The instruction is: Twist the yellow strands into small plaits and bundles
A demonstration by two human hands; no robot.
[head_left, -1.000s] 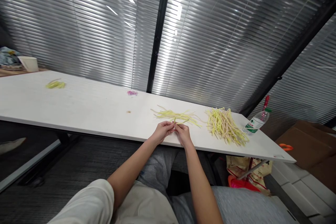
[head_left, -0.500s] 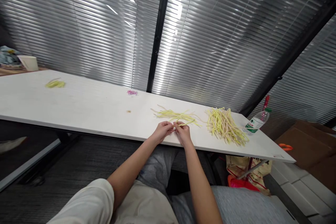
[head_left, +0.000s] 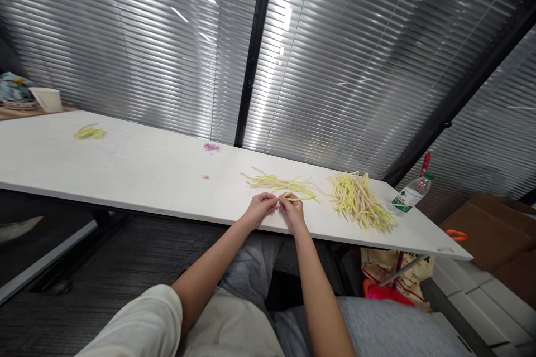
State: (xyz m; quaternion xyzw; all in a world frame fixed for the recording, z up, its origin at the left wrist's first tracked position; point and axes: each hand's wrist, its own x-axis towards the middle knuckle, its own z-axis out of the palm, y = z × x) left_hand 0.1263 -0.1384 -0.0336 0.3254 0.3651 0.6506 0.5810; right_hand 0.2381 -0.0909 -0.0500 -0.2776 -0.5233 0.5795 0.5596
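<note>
My left hand (head_left: 260, 210) and my right hand (head_left: 292, 211) meet fingertip to fingertip above the front edge of the white table (head_left: 159, 178). My right fingers pinch a yellow strand (head_left: 298, 198) that runs out to the right. The left fingers are pressed together; what they hold is too small to make out. Just beyond both hands lies a loose bunch of yellow and beige strands (head_left: 274, 182). To its right is a bigger heap of such strands (head_left: 360, 201).
A plastic bottle (head_left: 410, 195) with a green cap stands by the heap. Pink bits (head_left: 211, 147) lie at the back edge, a small yellow bundle (head_left: 90, 133) at the far left. A white cup (head_left: 49, 100) stands beyond. Brown boxes (head_left: 489, 228) are at the right.
Both hands stay almost in the same place, with fingertips together. The yellow strand at my right hand has shifted slightly.
</note>
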